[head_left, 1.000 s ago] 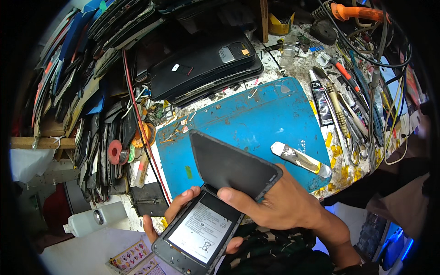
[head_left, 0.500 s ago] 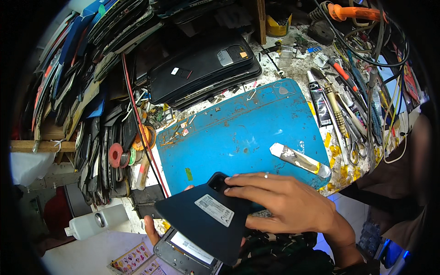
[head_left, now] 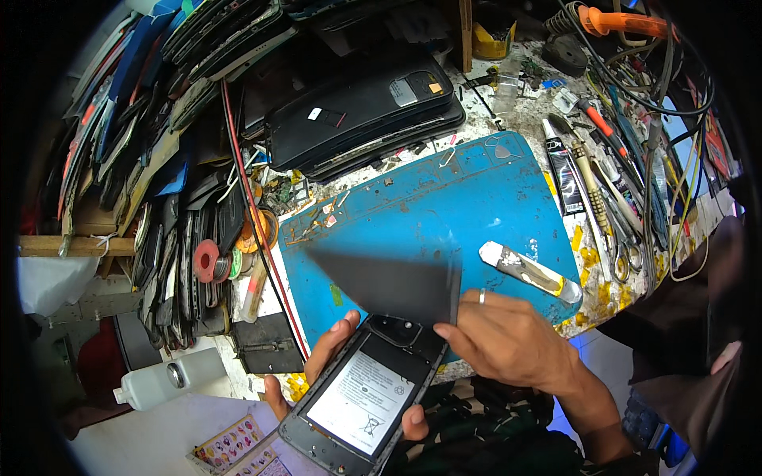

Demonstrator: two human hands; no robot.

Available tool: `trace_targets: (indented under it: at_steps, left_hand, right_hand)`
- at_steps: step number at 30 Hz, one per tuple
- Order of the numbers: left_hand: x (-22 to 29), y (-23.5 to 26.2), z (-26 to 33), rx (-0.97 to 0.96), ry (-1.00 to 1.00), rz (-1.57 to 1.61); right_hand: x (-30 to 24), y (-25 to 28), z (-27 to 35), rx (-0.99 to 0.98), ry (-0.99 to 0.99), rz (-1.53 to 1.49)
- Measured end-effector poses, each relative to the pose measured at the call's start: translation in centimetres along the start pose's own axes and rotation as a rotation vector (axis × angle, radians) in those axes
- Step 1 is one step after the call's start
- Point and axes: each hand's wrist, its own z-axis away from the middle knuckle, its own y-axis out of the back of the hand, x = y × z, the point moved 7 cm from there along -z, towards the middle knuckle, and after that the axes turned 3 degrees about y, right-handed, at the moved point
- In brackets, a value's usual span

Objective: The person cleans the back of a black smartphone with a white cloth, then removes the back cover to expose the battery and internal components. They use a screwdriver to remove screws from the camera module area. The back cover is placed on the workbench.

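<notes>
My left hand (head_left: 336,346) is wrapped round an opened phone (head_left: 359,401), fingers at one edge and thumb at the other. The phone's white-labelled battery (head_left: 361,397) faces up, with the dark camera area at its top end. Between the thumb and fingers of my right hand (head_left: 508,337) is the edge of a dark back cover (head_left: 389,287), blurred by motion. It is tilted up above the phone's top end, over the blue mat (head_left: 381,218). The cover looks apart from the battery, though whether it touches the phone's top edge I cannot tell.
A utility knife (head_left: 530,271) lies on the mat's right side. Past it are a black tube (head_left: 565,174), tweezers and other tools. Stacked dark phone parts (head_left: 357,119) stand behind the mat. Solder spools (head_left: 208,260) and a clear bottle (head_left: 171,379) are at left.
My right hand has lifted the back cover up and away from the phone, turning it over. The battery and camera area are now uncovered, and more of my left hand shows.
</notes>
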Motion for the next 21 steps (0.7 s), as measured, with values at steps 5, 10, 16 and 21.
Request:
trace_targets:
  at_steps: [5,10,16,21]
  left_hand:
    - [-0.7,0.4,0.4,0.033,0.054,-0.087]
    - [-0.9,0.3,0.5,0.075,0.074,-0.069]
    - [-1.0,0.7,-0.2,-0.075,0.047,-0.162]
    - [-1.2,1.1,-0.3,-0.054,0.114,-0.351]
  right_hand:
    - [0.6,-0.1,-0.1,0.023,-0.069,-0.048]
    - [1.2,0.0,0.0,-0.026,-0.162,-0.064]
    - [2.4,0.4,0.3,-0.015,-0.394,-0.189]
    - [2.5,0.5,0.1,0.023,-0.396,-0.225]
